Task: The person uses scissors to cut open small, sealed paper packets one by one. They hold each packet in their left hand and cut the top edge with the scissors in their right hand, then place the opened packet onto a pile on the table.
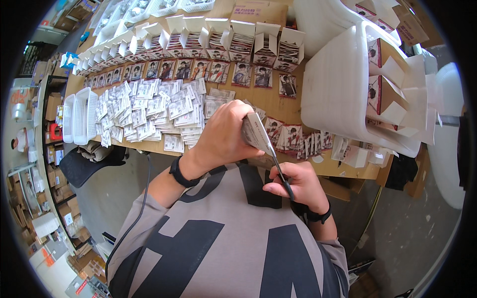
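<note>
My left hand grips a stack of flat white printed packets, held on edge above the table's front edge. A pair of scissors with dark handles is in my right hand, its blades at the lower corner of the stack. Whether the blades are apart cannot be told. Left of my left hand lies a large heap of white printed packets. Red-edged illustrated card packets lie fanned out beyond my right hand. A row of single illustrated packets runs across the table.
Open white card boxes filled with packets form a long row at the back. A large white plastic bin holding boxes stands at the right. White plastic baskets are at the left, and more baskets are behind the boxes.
</note>
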`<action>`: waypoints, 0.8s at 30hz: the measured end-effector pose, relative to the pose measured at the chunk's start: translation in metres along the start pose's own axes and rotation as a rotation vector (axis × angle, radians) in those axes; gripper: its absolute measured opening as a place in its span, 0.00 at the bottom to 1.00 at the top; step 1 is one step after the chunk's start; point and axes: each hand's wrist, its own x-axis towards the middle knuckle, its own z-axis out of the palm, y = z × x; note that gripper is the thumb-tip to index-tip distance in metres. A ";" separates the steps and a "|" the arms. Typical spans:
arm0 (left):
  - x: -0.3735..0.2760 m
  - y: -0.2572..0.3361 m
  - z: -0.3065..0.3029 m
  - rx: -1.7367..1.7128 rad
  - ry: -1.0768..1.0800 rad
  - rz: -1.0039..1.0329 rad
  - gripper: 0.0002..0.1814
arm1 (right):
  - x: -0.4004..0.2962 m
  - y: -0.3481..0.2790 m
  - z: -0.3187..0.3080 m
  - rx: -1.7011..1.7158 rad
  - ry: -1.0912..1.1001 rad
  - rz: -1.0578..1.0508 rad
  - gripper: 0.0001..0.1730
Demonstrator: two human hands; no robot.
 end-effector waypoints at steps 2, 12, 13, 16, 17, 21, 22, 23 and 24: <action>0.002 0.003 0.000 -0.001 -0.013 -0.029 0.44 | -0.001 0.002 0.000 0.059 -0.014 0.021 0.18; 0.004 0.007 -0.005 0.005 -0.048 -0.063 0.52 | -0.004 -0.012 0.001 0.097 0.035 0.186 0.18; 0.004 0.007 -0.006 -0.029 -0.079 -0.084 0.52 | -0.004 -0.011 -0.002 0.068 0.013 0.212 0.18; 0.006 0.009 -0.008 -0.090 -0.142 -0.124 0.51 | -0.003 0.002 -0.002 0.027 0.051 0.072 0.15; 0.007 0.010 -0.008 -0.082 -0.139 -0.123 0.50 | -0.002 0.003 -0.002 -0.001 0.058 0.046 0.15; 0.001 0.013 -0.002 -0.127 -0.212 -0.156 0.48 | 0.002 0.006 -0.004 -0.073 0.062 -0.017 0.15; 0.002 0.016 -0.001 -0.098 -0.188 -0.135 0.43 | 0.001 0.002 -0.005 -0.033 0.034 0.021 0.15; 0.001 0.018 -0.001 -0.102 -0.159 -0.163 0.43 | -0.001 -0.001 -0.006 0.007 0.006 0.059 0.15; 0.000 0.018 -0.001 -0.110 -0.129 -0.189 0.43 | -0.004 0.003 -0.007 0.068 -0.024 0.107 0.16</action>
